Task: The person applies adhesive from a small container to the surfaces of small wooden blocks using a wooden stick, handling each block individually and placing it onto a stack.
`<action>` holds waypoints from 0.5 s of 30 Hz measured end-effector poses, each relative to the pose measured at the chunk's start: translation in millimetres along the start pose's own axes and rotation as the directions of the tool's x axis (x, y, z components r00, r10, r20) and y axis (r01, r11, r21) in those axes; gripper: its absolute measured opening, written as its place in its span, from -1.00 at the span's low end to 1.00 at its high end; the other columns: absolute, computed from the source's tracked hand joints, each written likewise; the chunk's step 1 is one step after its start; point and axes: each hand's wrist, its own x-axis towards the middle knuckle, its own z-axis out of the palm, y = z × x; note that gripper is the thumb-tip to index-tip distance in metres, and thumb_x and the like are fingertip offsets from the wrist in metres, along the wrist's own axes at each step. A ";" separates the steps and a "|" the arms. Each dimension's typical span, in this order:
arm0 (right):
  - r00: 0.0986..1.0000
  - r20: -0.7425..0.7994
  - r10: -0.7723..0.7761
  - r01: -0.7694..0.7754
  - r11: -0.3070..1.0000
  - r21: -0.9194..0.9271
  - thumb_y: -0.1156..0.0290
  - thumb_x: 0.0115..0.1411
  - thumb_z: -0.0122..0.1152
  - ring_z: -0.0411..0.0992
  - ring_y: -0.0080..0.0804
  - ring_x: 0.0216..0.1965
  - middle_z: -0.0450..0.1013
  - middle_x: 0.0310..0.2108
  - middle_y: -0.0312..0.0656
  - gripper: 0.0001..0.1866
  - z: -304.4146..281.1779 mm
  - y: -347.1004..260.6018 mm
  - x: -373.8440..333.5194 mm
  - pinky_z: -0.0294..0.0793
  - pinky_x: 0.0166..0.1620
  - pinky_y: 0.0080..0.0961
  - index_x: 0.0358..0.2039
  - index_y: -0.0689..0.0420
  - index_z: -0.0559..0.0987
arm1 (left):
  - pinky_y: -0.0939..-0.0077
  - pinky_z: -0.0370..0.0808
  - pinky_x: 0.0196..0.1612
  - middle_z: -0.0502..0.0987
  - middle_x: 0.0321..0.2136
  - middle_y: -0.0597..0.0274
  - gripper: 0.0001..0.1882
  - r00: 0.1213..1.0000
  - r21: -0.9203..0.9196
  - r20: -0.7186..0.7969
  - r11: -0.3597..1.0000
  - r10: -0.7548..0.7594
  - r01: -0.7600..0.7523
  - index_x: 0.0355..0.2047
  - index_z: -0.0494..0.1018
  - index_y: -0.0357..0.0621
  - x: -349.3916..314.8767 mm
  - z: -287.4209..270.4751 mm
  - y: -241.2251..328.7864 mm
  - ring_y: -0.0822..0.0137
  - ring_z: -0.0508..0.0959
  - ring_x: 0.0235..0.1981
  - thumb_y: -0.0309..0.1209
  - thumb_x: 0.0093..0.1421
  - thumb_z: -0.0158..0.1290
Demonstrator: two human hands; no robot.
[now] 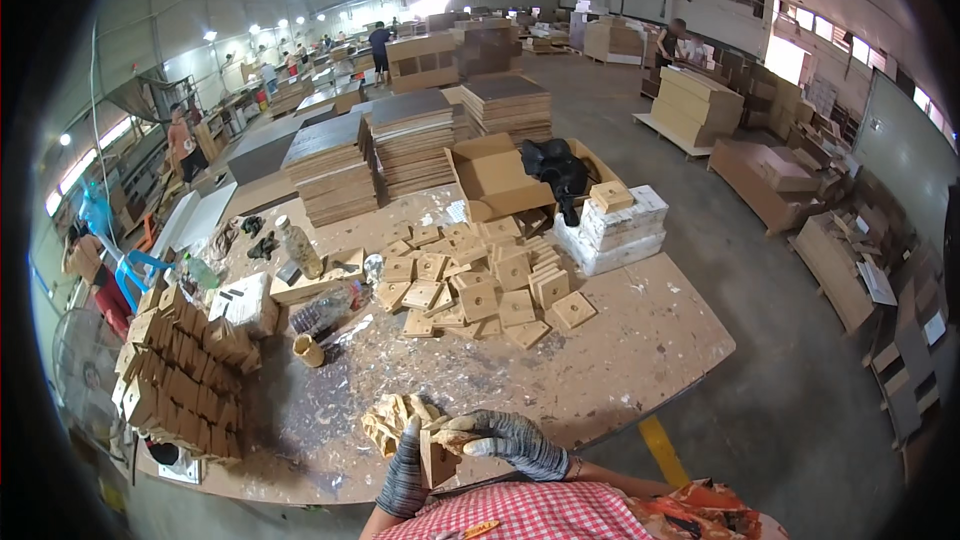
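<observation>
In the head view, with clock positions read around the held piece, the left hand (403,478), in a grey striped knit glove, grips a small flat tan wooden block (436,464) upright just above the table's near edge. The right hand (522,442), in a matching glove, is at 2 o'clock, fingers bent toward the block's top; whether they pinch something tan there cannot be told.

Just beside the left hand, at 10 to 11 o'clock, lies a crumpled cream-yellow sheet of material (392,422) on the paint-spotted brown tabletop (600,360). Farther out at 10 o'clock stands a small tan round cup (308,350), with a dark clear-plastic bottle (318,312) lying just beyond. At 11 o'clock a clear bottle with cloudy contents (298,248) stands upright.

Stacked tan wooden blocks (175,395) rise at 9 to 10 o'clock. A loose heap of square tan blocks with round holes (470,282) spreads at 12 o'clock; behind it sits an open brown cardboard box (488,180) with a black bundle (555,170) over its side. At 1 o'clock is a white wrapped stack (618,232), one wooden block (611,197) on top.
</observation>
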 end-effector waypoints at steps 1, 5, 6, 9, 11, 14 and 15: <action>0.999 -0.019 0.033 -0.033 0.999 0.000 0.45 0.16 0.16 0.35 -0.45 0.06 0.44 -0.01 -0.18 -0.58 -0.3 1.5 0.5 0.26 0.16 -0.49 0.05 0.23 0.42 | 0.28 0.50 -0.11 0.45 -0.10 0.00 -0.23 0.999 0.031 -0.044 1.000 -0.003 0.005 0.09 0.26 -0.33 -4.2 2.7 4.4 0.16 0.53 -0.17 0.16 0.18 -0.08; 0.996 -0.068 0.054 -0.053 0.999 0.009 0.47 0.15 0.15 0.33 -0.41 0.06 0.43 -0.01 -0.16 -0.59 -0.8 10.8 3.4 0.26 0.16 -0.46 0.04 0.25 0.43 | 0.13 0.50 -0.05 0.43 -0.13 -0.16 -0.09 0.981 0.053 -0.085 0.982 -0.175 0.180 0.05 0.25 -0.41 -13.0 17.1 14.5 -0.02 0.51 -0.13 0.25 0.04 0.01; 0.996 -0.057 0.066 -0.065 0.998 0.026 0.47 0.15 0.15 0.33 -0.41 0.06 0.43 -0.01 -0.16 -0.59 -0.6 12.6 4.6 0.26 0.16 -0.46 0.04 0.25 0.43 | 0.09 0.50 -0.03 0.42 -0.13 -0.21 -0.08 0.980 0.065 -0.089 0.981 -0.179 0.185 0.05 0.24 -0.44 -13.6 20.0 15.2 -0.07 0.51 -0.12 0.24 0.02 0.04; 0.995 -0.097 0.011 -0.015 0.999 -0.037 0.44 0.18 0.17 0.37 -0.52 0.01 0.46 -0.04 -0.22 -0.63 0.7 13.3 6.6 0.35 0.08 -0.56 0.01 0.22 0.48 | 0.05 0.49 -0.02 0.43 -0.13 -0.20 -0.18 0.993 0.069 -0.090 0.994 -0.079 0.086 0.06 0.25 -0.39 -20.6 22.9 17.9 -0.07 0.51 -0.11 0.12 0.05 0.06; 0.990 -0.143 0.011 -0.012 1.000 -0.012 0.43 0.18 0.17 0.38 -0.52 -0.02 0.47 -0.06 -0.23 -0.64 1.9 9.9 5.7 0.37 0.06 -0.57 -0.01 0.21 0.49 | 0.05 0.48 -0.01 0.44 -0.13 -0.17 -0.23 0.990 0.037 -0.133 0.998 -0.038 0.044 0.05 0.26 -0.35 -23.6 21.4 19.4 -0.06 0.51 -0.12 0.07 0.05 0.07; 0.980 -0.173 0.101 -0.085 0.991 0.100 0.50 0.15 0.16 0.37 -0.41 0.01 0.44 -0.04 -0.13 -0.62 4.1 3.9 2.9 0.31 0.12 -0.48 0.00 0.27 0.45 | 0.05 0.47 0.00 0.46 -0.14 -0.04 -0.36 0.976 -0.071 -0.217 0.997 0.011 -0.027 0.01 0.31 -0.25 -25.7 15.7 20.9 -0.01 0.52 -0.14 -0.04 0.06 0.08; 0.978 -0.173 0.121 -0.105 0.990 0.097 0.50 0.15 0.16 0.37 -0.41 0.01 0.44 -0.04 -0.13 -0.62 4.6 3.0 2.4 0.31 0.12 -0.48 0.00 0.27 0.45 | 0.04 0.47 0.00 0.46 -0.12 -0.04 -0.37 0.972 -0.054 -0.231 0.997 0.036 -0.050 0.01 0.32 -0.22 -26.1 13.7 20.9 0.01 0.50 -0.11 -0.02 0.06 0.05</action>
